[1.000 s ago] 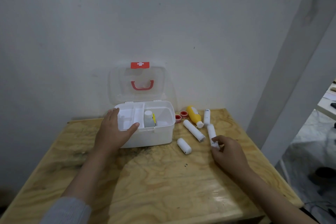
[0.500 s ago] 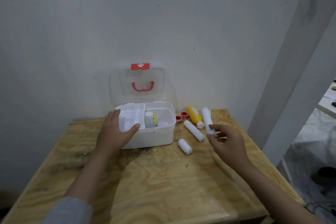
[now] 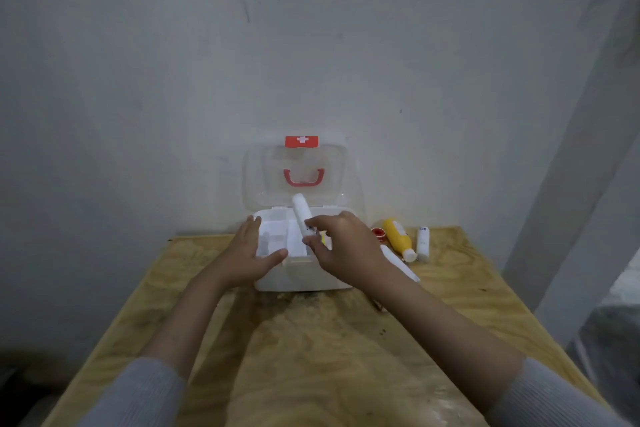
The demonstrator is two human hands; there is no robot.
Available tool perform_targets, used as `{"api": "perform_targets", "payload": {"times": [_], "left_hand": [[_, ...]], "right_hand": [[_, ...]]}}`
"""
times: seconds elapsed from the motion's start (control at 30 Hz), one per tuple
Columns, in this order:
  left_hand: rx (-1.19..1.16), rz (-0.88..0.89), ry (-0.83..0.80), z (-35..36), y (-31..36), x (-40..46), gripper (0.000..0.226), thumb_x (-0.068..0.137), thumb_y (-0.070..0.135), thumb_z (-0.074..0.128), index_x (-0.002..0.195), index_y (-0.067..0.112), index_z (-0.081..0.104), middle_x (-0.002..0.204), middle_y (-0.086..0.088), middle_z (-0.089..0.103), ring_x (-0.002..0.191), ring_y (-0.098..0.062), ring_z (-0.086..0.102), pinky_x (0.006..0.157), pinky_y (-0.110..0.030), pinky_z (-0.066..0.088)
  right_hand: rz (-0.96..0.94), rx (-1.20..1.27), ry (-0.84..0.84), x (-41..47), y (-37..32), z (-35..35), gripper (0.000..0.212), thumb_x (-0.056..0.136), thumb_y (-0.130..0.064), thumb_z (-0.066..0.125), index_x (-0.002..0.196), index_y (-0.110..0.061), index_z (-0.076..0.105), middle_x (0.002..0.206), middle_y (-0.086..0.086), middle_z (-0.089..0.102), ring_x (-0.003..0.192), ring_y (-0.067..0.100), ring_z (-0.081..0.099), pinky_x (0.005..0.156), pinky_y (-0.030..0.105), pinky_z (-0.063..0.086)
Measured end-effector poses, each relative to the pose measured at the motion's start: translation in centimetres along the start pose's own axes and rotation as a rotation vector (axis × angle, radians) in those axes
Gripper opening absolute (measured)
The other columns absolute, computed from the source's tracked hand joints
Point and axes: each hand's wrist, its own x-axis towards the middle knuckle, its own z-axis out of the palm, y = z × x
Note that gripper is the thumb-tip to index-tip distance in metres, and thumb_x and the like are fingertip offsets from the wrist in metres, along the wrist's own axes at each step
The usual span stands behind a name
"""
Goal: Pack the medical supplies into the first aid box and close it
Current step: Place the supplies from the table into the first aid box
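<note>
First aid box point(image 3: 301, 276): white, sits at the back of the wooden table point(image 3: 311, 350), against the wall. Open.
Lid point(image 3: 301, 177): clear, tilted up and back against the wall; red handle and red cross tab show on it.
Box relative to my hands: directly in front of me, between both forearms. Both hands are at or over its open top.
Left hand point(image 3: 247, 253): spread around the box's front left corner. Fingers lie along the left rim, thumb lies across the front edge. Holds the box steady; carries nothing.
Right hand point(image 3: 343, 246): over the right half of the box, pinching a white roll point(image 3: 302, 215) by its lower end between thumb and fingertips.
White roll: tilted, upper end pointing up and slightly left in front of the lid, lower end over the box's middle. Above the compartments, not lying in one.
Box interior: white dividers visible in the left part. A bit of yellow shows just beside my right thumb; I cannot tell what it is. The right part is hidden by my hand.
Right of the box, on the table: red cap point(image 3: 379, 233) close by the box's wall; yellow bottle point(image 3: 398, 239) lying with its white cap towards me; small white tube point(image 3: 423, 243) just beside it; another white roll point(image 3: 398, 263) partly hidden by my right wrist.
</note>
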Motion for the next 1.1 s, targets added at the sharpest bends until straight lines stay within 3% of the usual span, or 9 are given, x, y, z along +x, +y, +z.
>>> {"api": "perform_targets", "payload": {"times": [0.2,0.47,0.67,0.77,0.87,0.97,1.1], "left_hand": [[0.011,0.024,-0.124,-1.1,0.2,0.0,0.1,0.086,0.05,0.055,0.149,0.015,-0.013,0.16,-0.001,-0.015,0.148,-0.019,-0.005,0.12,-0.04,0.012],[-0.018,0.023,-0.112,-0.9,-0.5,0.0,0.101,0.084,0.05,0.058,0.149,0.017,-0.012,0.161,0.0,-0.012,0.148,-0.018,-0.003,0.12,-0.039,0.012],[-0.015,0.022,-0.113,-0.9,-0.4,0.0,0.099,0.085,0.05,0.057,0.15,0.018,-0.01,0.16,0.001,-0.014,0.148,-0.017,-0.005,0.12,-0.04,0.012],[0.002,0.012,-0.111,-0.8,-0.4,0.0,0.098,0.085,0.051,0.056,0.15,0.019,-0.009,0.16,0.002,-0.014,0.148,-0.018,-0.004,0.12,-0.041,0.013],[0.003,0.006,-0.114,-0.8,-0.4,0.1,0.097,0.085,0.051,0.056,0.15,0.019,-0.008,0.16,0.001,-0.015,0.148,-0.018,-0.005,0.12,-0.04,0.012],[-0.006,0.009,-0.116,-0.9,-0.2,0.0,0.096,0.085,0.049,0.057,0.15,0.018,-0.006,0.16,0.001,-0.017,0.148,-0.017,-0.006,0.12,-0.041,0.012],[-0.007,0.006,-0.123,-1.0,0.1,-0.2,0.093,0.086,0.046,0.056,0.151,0.018,-0.005,0.159,0.003,-0.018,0.148,-0.016,-0.006,0.12,-0.04,0.012]], "right_hand": [[-0.153,-0.278,-0.048,2.4,0.3,3.2,0.026,0.089,-0.027,0.058,0.105,-0.008,0.069,0.099,0.013,0.072,0.092,0.029,0.055,0.069,0.037,0.046],[-0.013,-0.173,-0.145,2.2,1.3,4.5,0.028,0.089,-0.033,0.057,0.106,-0.016,0.072,0.115,0.007,0.061,0.108,0.024,0.046,0.089,0.036,0.039],[-0.012,0.039,0.088,1.0,3.7,1.9,0.019,0.085,-0.026,0.063,0.097,-0.013,0.072,0.1,0.008,0.065,0.097,0.026,0.055,0.083,0.038,0.047],[0.094,0.087,0.161,-0.1,6.4,-0.1,0.014,0.084,-0.02,0.065,0.094,-0.012,0.072,0.094,0.008,0.067,0.091,0.024,0.059,0.077,0.027,0.041],[0.263,0.052,0.209,-1.4,10.1,-1.8,0.014,0.085,-0.017,0.063,0.095,-0.011,0.071,0.094,0.008,0.069,0.09,0.022,0.061,0.075,0.025,0.038],[0.444,-0.062,0.124,-2.4,14.4,-2.6,0.023,0.086,-0.016,0.056,0.107,-0.012,0.066,0.109,0.011,0.066,0.101,0.027,0.06,0.078,0.032,0.046],[0.519,-0.203,-0.221,-3.5,18.1,-2.8,0.043,0.088,-0.019,0.052,0.13,-0.017,0.05,0.143,0.008,0.045,0.126,0.032,0.045,0.096,0.046,0.046]]}}
